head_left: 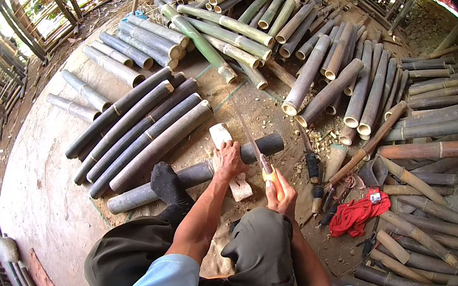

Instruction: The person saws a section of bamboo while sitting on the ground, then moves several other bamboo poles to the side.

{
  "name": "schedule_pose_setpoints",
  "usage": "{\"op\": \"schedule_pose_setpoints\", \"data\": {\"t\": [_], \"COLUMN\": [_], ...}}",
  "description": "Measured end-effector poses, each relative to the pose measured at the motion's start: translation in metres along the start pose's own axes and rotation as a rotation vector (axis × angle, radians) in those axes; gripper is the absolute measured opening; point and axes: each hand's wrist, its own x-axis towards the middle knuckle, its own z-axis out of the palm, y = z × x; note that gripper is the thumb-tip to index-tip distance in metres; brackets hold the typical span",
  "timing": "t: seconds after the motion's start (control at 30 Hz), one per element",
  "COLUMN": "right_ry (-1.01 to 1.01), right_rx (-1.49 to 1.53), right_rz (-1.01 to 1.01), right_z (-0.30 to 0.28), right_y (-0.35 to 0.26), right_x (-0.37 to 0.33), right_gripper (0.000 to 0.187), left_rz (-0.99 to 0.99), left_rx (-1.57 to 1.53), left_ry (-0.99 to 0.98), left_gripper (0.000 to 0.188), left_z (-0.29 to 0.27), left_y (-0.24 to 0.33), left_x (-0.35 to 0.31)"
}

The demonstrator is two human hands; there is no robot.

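Fingers of the left hand (228,160) clamp the bamboo pole (195,175) across the wooden block (240,189); fingers of the right hand (281,195) grip the saw (248,132). A skipping saw could strike the nearby left hand. If the pole rolls under the socked foot (168,184), the saw could bind.

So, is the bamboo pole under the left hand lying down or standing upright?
Lying down: the bamboo pole stretches lengthwise across a pale wooden block, with the left hand on top.

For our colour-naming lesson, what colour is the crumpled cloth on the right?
Bright red; the crumpled cloth shows best in the head view.
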Motion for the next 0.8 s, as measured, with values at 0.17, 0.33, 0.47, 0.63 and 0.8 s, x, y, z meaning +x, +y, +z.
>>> {"op": "schedule_pose_setpoints", "data": {"t": [0.17,0.33,0.47,0.63,0.8], "right_ry": [-0.008,-0.001,-0.011,-0.012,0.002], "right_rx": [-0.007,-0.029,-0.024,-0.029,-0.031], "right_rz": [-0.003,-0.043,-0.033,-0.028,-0.033], "right_z": [0.0008,0.0000,0.0009,-0.0004,-0.0004], "right_y": [-0.0034,0.0006,-0.0008,-0.0032,-0.0004], "right_x": [-0.0006,-0.0005,0.0000,0.0002,-0.0006], "right_gripper": [0.046,0.046,0.045,0.045,0.045], "left_rz": [-0.003,-0.005,-0.013,-0.011,-0.002], "left_rx": [0.007,-0.005,0.001,0.005,0.029], "left_ry": [0.009,0.008,0.007,-0.007,-0.006], "left_gripper": [0.068,0.068,0.069,0.069,0.068], "left_z": [0.0036,0.0072,0.0088,0.0057,0.0027], "left_y": [-0.0038,-0.0037,-0.0063,-0.0033,0.0004], "left_x": [0.0017,0.0037,0.0038,0.0031,0.0022]}}
